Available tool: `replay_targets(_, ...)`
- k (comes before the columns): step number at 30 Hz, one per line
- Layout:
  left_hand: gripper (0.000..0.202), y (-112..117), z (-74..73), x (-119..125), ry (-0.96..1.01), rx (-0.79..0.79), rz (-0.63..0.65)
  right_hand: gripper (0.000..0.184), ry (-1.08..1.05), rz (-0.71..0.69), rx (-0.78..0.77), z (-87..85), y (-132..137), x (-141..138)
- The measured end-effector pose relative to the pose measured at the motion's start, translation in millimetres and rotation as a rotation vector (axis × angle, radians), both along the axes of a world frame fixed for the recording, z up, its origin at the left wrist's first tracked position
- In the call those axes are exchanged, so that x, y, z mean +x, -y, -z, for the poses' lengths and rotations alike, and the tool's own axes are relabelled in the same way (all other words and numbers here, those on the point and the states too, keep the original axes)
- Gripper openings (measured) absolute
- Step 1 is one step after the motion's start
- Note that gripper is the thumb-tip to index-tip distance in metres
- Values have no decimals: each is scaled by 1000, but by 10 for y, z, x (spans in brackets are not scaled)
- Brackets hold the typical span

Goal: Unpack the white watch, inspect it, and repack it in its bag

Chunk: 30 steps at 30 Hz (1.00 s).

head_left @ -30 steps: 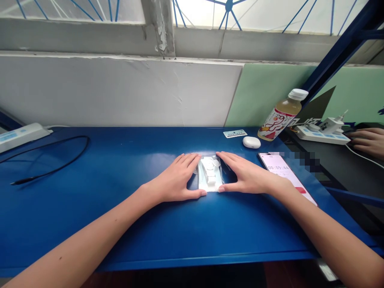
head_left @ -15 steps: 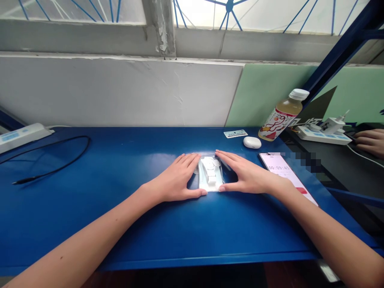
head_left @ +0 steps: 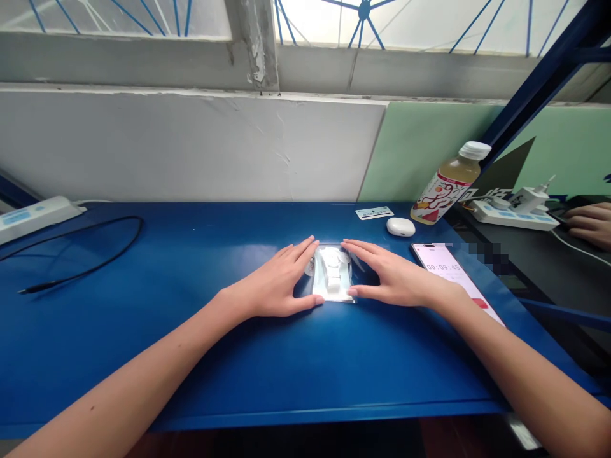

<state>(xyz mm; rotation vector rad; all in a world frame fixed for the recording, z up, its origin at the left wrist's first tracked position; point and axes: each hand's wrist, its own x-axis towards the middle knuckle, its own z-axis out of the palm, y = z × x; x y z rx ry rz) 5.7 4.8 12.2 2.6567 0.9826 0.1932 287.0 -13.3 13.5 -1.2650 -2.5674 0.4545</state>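
Item: clear plastic packet [head_left: 333,275] of white parts, lying flat at the centre of the blue desk [head_left: 191,356].
Your left hand [head_left: 274,286] rests flat at its left edge and your right hand [head_left: 391,280] at its right. On both, the fingers are stretched out with the thumbs apart from them, touching the packet's near corners and clamped on nothing.
Just right: phone [head_left: 449,277] showing a timer.
Behind: white earbud case [head_left: 400,226], label card [head_left: 373,212], drink bottle [head_left: 451,184].
Far left: black cable [head_left: 81,254], power strip [head_left: 33,216].

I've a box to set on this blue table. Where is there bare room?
Widest bare patch: between the black cable and the left hand. Another lies on the table nearer than the packet; behind it, toward the wall, is bare. Crowded beyond the right hand: phone, earbud case, card, bottle.
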Motion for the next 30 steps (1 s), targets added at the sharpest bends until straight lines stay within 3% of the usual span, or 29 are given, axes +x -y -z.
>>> replay_targets(9, 52, -77, -28, -13, 76, 87, -2, 47, 28, 104, 132, -48, -30, -12)
replay_targets(11, 50, -89, -6, -5, 98, 121, -26, 43, 21, 81, 107, -75, -26, -19)
replay_targets(14, 66, -97, 6, -14, 83, 122, -24, 40, -16, 55, 79, -105, -22, -15)
replay_targets(17, 77, -97, -10, -29, 53, 93, -6, 44, -43, 50, 120, -112, -26, 17)
replay_targets(22, 75, -96, -33, -48, 13, 70, -30, 74, 9, 36, 104, -83, -45, 93)
replay_targets(30, 86, -124, -24, -73, -38, 12, -106, 79, 71, 69, 11, -69, -75, 142)
